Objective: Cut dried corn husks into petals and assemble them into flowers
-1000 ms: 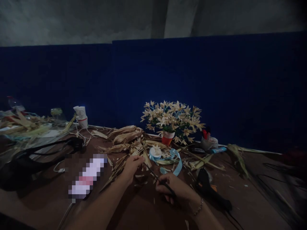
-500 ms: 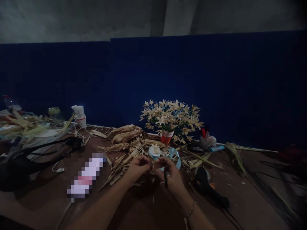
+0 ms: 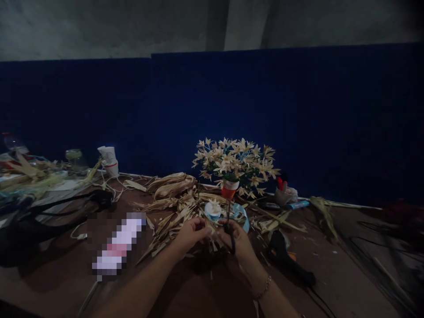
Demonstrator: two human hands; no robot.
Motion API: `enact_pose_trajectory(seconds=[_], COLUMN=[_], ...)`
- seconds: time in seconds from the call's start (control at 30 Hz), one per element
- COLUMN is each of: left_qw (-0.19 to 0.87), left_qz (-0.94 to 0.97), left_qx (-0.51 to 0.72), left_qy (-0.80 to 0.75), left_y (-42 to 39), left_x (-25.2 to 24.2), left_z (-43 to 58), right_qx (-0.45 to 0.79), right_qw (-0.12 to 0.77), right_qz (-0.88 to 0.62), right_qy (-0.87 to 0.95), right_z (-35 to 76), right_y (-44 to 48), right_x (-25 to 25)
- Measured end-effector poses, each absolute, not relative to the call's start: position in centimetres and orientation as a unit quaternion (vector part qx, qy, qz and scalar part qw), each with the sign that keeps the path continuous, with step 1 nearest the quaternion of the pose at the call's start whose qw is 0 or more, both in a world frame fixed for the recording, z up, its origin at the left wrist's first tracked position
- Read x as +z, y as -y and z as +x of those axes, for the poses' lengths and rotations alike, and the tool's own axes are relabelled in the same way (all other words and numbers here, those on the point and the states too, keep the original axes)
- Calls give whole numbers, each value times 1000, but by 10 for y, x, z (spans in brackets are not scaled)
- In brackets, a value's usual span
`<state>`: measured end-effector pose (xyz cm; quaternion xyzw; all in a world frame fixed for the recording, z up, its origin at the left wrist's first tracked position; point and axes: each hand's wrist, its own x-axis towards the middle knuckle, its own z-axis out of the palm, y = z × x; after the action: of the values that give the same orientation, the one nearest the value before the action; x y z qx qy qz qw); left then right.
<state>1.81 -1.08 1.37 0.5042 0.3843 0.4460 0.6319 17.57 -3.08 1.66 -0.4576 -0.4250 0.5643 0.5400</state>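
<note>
Head view: the right hand [image 3: 234,238] gripped dark scissors [image 3: 228,227], blades directed toward the red pot [image 3: 229,190]. The left hand [image 3: 192,234] was positioned beside it, thumb and fingertips close together; whether they clasped anything could not be determined. Dry husks [image 3: 174,187] lay beyond the left hand.

Passage, near: open tabletop [image 3: 198,289] between the forearms [image 3: 149,274]. Passage, right: bare tabletop between glue gun [image 3: 287,260] and dark cables [image 3: 395,234]. Obstacles, centre: left hand [image 3: 193,233] and right hand [image 3: 239,242] nearly meeting, dark tool [image 3: 230,229] upright in the latter. Obstacles, far: husk bundle [image 3: 174,185], potted flowers [image 3: 236,162], blue partition [image 3: 212,97] behind. Obstacle, left: pixelated pale object [image 3: 121,243].
</note>
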Motion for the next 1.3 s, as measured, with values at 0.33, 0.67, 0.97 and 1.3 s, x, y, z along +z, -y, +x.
enact_pose_trajectory(seconds=[0.33,0.67,0.97,1.3], left_qw=[630,563,548,552], left_qz=[504,286,226,297], left_qx=[447,658,683,654], left_qy=[-386,-411,-427,-424], left_y=[15,5,6,26], left_x=[22,23,17,24], left_z=[18,11,14,29], right_qx=[556,600,596,608], right_qw=[564,459,345,395], right_qz=[-453,-455,-436,-433], right_qy=[409,472,579,536], right_z=[174,172,155,146], right_y=[30,36,48,48], right_x=[14,18,13,16])
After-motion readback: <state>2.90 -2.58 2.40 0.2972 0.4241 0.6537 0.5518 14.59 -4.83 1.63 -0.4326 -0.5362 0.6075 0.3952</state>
